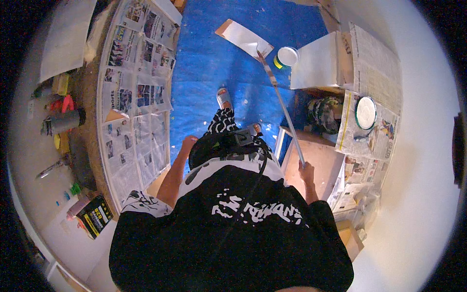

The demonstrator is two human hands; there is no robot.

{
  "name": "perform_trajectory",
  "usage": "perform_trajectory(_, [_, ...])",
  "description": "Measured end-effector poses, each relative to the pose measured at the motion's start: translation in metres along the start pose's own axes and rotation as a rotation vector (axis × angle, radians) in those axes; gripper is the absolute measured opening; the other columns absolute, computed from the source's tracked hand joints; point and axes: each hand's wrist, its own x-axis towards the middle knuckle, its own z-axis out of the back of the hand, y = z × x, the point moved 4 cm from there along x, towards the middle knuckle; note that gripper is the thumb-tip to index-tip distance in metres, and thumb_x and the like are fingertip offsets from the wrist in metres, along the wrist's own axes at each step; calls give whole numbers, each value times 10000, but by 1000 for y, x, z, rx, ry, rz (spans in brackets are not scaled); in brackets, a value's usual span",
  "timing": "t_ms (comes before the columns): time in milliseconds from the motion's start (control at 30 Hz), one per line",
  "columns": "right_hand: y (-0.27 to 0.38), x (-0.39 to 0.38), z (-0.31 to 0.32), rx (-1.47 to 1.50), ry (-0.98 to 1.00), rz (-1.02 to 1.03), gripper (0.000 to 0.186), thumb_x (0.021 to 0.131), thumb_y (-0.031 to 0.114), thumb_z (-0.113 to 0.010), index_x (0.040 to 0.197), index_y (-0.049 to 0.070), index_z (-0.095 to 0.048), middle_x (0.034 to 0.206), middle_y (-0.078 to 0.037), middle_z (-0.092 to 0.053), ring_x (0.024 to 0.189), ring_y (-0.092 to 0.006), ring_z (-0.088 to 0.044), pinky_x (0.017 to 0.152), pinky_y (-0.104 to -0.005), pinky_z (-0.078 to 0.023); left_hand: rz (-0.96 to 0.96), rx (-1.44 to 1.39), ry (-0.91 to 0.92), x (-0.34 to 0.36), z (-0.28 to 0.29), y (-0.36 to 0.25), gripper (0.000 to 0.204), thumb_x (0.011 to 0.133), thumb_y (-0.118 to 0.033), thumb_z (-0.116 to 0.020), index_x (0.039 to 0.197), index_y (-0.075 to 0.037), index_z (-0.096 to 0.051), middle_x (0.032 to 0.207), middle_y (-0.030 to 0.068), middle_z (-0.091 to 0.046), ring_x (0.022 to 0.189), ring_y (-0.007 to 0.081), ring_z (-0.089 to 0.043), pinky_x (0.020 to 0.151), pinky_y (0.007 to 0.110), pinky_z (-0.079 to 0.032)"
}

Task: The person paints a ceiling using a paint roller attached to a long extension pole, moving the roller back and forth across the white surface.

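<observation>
My right hand [306, 171] is wrapped round the near end of a long metal pole [287, 114], which slants forward and left over the blue sheet [199, 63]. A thin bent wire, like a paint roller frame, shows at its far end. That end lies over a long white board [243, 39] with a brown end. Next to the board stands a white tub [287, 56] with a yellow-green band. Beside my waist, on the left, my left hand [188, 142] is curled closed, with nothing visible in it.
Newspaper [138, 92] covers a long surface on my left. On the right, a round white-topped container [366, 113] sits on newspaper [374, 138] near a white box-like unit [316, 61]. Tools [63, 104] and a black-and-yellow package [95, 216] lie at far left.
</observation>
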Motion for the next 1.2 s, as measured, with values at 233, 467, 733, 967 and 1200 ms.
perform_trajectory(233, [52,117,1,94,27,12,481,857,419,-516,693,-24,-604,655,-259,-588,646,-416,-602,583,-479,-459,-20,-260,-34,-21,25,-4,207,707,-242,-660,838,-83,-677,877,144,-660,852,276,-635,743,363,-494])
perform_trajectory(467, [97,123,53,246,38,55,530,853,459,-500,738,-43,-625,677,-273,-582,707,-430,-595,627,-480,-450,-17,-81,-48,-31,34,-7,230,712,-242,-650,864,-71,-673,922,137,-659,875,267,-632,760,344,-485])
perform_trajectory(733, [92,163,13,132,29,-36,523,846,469,-497,762,-28,-638,754,-271,-603,779,-428,-599,697,-483,-464,-24,-33,-87,-44,34,-15,233,713,-236,-644,865,-62,-675,868,162,-662,855,288,-633,737,363,-490])
perform_trajectory(967, [33,108,-15,133,29,-10,512,839,461,-517,738,-31,-616,703,-263,-602,716,-423,-608,638,-478,-477,-103,-88,-31,-24,34,-4,211,717,-220,-622,846,-63,-680,884,168,-659,858,306,-632,744,372,-490])
perform_trajectory(1200, [44,40,8,201,52,-132,468,838,414,-541,671,-21,-583,656,-255,-588,651,-419,-595,580,-478,-458,-248,-188,37,-11,27,15,242,700,-230,-654,883,-73,-674,860,145,-667,822,260,-645,717,350,-492])
